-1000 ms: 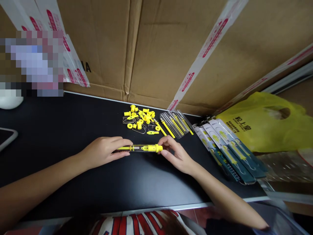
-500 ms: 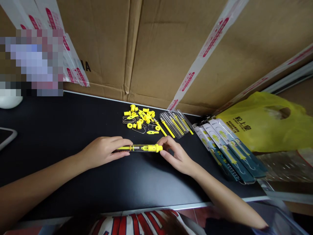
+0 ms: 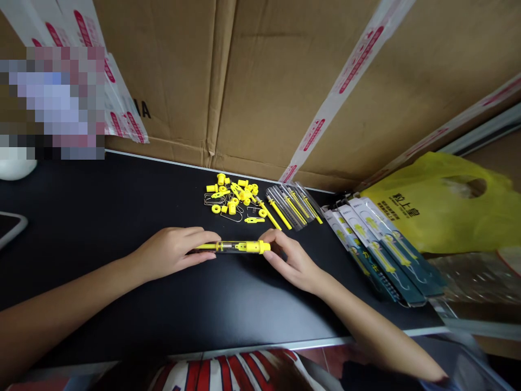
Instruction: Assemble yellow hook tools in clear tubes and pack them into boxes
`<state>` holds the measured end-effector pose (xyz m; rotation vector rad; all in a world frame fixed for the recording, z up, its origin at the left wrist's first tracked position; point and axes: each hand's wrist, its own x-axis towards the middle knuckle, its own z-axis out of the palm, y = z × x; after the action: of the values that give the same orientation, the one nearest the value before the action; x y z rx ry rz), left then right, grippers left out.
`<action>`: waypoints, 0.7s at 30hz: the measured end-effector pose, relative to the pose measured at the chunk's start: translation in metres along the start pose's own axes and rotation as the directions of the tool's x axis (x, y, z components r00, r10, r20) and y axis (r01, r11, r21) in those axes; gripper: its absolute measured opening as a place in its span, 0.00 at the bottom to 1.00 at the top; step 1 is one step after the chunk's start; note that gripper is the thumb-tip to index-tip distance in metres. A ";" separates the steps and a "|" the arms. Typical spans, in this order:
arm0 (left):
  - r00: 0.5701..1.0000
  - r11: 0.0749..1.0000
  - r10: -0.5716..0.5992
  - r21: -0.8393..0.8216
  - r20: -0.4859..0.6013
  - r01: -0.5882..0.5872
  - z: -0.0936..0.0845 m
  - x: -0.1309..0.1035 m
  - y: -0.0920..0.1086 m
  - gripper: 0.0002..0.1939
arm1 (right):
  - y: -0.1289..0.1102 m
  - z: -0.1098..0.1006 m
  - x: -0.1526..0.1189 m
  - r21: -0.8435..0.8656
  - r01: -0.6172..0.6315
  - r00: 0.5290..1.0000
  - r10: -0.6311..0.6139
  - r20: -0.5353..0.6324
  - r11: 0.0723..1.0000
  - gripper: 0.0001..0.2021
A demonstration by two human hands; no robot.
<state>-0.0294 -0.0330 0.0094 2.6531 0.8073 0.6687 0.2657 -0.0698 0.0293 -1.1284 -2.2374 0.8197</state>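
Observation:
A clear tubular spring scale (image 3: pixel 230 247) with yellow parts and a metal spring inside lies level across the space between my hands, over the black table. My left hand (image 3: pixel 177 250) is closed around its left end, thumb below and fingers above, hiding that end. At the opposite end, the fingers of my right hand (image 3: pixel 291 258) pinch the yellow end cap (image 3: pixel 264 247). Beyond the hands is a loose pile of yellow caps, rings and flat pieces (image 3: pixel 240 198) with metal hooks. Beside it lie several clear tubes and yellow rods (image 3: pixel 295 206).
Packaged spring scales on cards (image 3: pixel 382 250) lie at the right, beside a yellow plastic bag (image 3: pixel 448 212). A large taped cardboard box (image 3: pixel 268 98) stands along the back edge of the black table (image 3: pixel 228 309). At the left are a white rounded object (image 3: pixel 16 169) and part of a white-edged device (image 3: pixel 12 231).
My right hand's fingers have shifted very slightly at the yellow cap. My left hand and the spring scale look the same as before.

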 end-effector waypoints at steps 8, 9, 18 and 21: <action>1.000 1.000 0.001 -0.003 -0.008 -0.001 0.000 0.000 -0.001 0.14 | 0.002 -0.003 -0.002 0.015 -0.031 0.999 0.031 -0.043 0.999 0.11; 1.000 1.000 -0.002 -0.003 -0.006 0.002 0.000 0.000 -0.001 0.14 | 0.002 -0.002 -0.002 0.021 -0.035 0.999 0.035 -0.038 0.999 0.11; 1.000 1.000 -0.010 -0.019 -0.016 0.010 0.001 0.000 -0.001 0.14 | 0.001 -0.003 0.001 -0.044 0.002 1.000 -0.002 0.001 0.999 0.11; 1.000 1.000 -0.008 -0.006 -0.017 0.008 0.000 0.000 -0.001 0.15 | 0.001 -0.002 -0.001 0.006 -0.015 0.999 0.015 -0.031 1.000 0.09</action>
<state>-0.0296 -0.0323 0.0087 2.6413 0.8192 0.6921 0.2680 -0.0698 0.0297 -1.1483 -2.2025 0.8090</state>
